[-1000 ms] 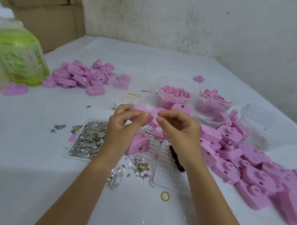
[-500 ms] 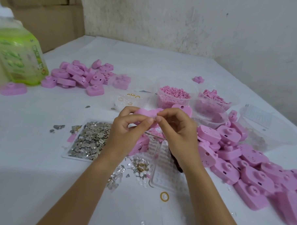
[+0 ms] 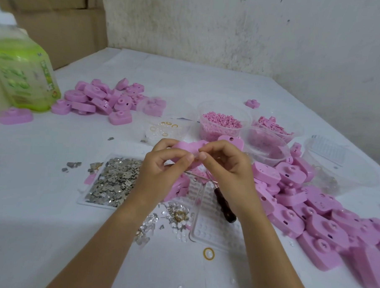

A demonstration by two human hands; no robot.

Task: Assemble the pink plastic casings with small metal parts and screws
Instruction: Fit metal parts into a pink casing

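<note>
Metal parts tray (image 3: 109, 184) left, casing pile (image 3: 312, 205) right, tubs (image 3: 223, 123) behind

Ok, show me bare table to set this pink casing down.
Bare white tablecloth lies near-left, between the flat tray of silver metal pieces and the table's left edge, and far back, behind the clear plastic tubs toward the wall. Crowded: the right side under the big pile of pink plastic casings.

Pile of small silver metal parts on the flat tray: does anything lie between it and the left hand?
Nothing visible does. The pile of small silver metal parts lies uncovered just left of the left hand. That hand, though, is pinching the pink plastic casing together with the right hand.
</note>
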